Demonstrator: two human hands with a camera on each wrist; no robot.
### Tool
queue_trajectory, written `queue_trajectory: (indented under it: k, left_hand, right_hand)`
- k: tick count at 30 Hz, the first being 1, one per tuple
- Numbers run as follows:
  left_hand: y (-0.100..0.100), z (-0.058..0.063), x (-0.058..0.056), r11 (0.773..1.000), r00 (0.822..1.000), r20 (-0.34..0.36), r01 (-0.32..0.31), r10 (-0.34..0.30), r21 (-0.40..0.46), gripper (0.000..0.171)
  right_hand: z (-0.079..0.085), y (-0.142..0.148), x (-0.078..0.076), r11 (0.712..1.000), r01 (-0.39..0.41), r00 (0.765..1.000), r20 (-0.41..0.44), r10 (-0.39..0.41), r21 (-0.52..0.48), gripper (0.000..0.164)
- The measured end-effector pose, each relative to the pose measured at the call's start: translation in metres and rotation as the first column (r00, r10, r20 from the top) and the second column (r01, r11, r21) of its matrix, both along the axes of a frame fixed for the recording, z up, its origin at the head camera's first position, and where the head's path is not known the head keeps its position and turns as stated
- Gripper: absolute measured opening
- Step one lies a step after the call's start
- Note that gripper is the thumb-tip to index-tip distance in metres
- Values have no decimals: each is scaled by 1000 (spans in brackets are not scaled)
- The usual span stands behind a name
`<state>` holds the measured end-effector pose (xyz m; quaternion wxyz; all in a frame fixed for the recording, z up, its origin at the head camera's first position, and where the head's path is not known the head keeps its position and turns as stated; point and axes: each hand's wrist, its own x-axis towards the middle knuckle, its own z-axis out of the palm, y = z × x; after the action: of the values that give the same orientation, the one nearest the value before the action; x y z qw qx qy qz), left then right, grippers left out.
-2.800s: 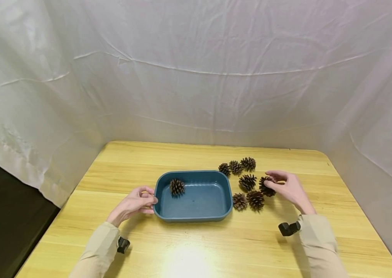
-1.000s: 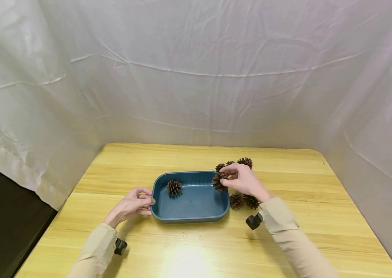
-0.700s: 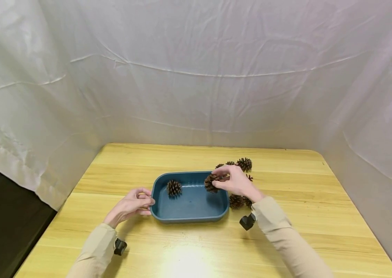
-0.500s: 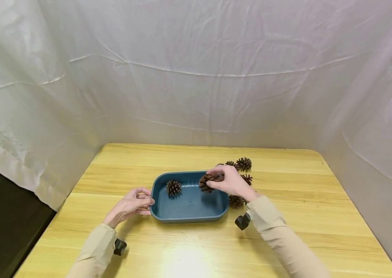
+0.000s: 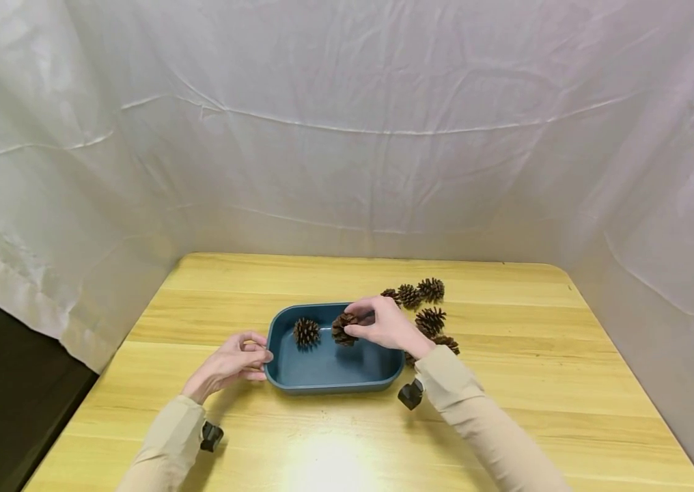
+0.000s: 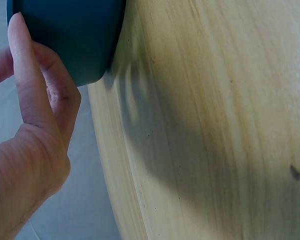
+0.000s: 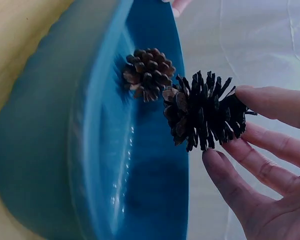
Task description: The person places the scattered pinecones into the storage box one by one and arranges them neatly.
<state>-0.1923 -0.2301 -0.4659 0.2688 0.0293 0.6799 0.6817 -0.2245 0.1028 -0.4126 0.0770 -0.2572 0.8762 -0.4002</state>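
A blue rectangular plastic tub [image 5: 335,389] with rounded corners sits on the wooden table. At its left end my left hand [image 5: 231,362] grips the wall, the thumb [image 6: 24,65] up at the rim. Over the tub's inside, my right hand [image 5: 386,324] holds a brown pine cone [image 5: 344,329] between thumb and fingers. The right wrist view shows this held pine cone [image 7: 205,112] with its scales spread wide, above rim height. Another pine cone [image 5: 307,333] lies in the tub's left part.
Right of the tub, several pine cones [image 5: 430,320] lie on the table [image 5: 525,383], some partly hidden by my right hand. Three stand in a row behind, including a rear pine cone [image 5: 431,290]. Pale cloth [image 5: 378,157] hangs round the table's back and sides.
My right hand has picked up a pine cone from the right-hand group and carried it left over the tub. The left hand has kept its place at the tub's left end.
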Motion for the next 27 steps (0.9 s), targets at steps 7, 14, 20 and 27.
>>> queue_trajectory:
  k: [7, 14, 20, 27]
  left_hand:
    - [0, 1, 1, 1000, 1000, 3, 3, -3, 2, 28]
    - [1, 0, 1, 1000, 1000, -4, 12, -12, 9, 27]
    - [0, 0, 2, 1000, 1000, -4, 13, -13, 20, 27]
    - [1, 0, 2, 1000, 1000, -1, 4, -4, 8, 27]
  right_hand:
    - [-3, -14, 1, 999, -30, 999, -32, 31, 37, 32]
    - [-5, -24, 4, 997, -56, 998, -24, 58, 56, 31]
    - [-10, -34, 6, 995, -74, 997, -12, 75, 66, 31]
    - [-13, -44, 8, 993, -75, 997, 9, 74, 96, 31]
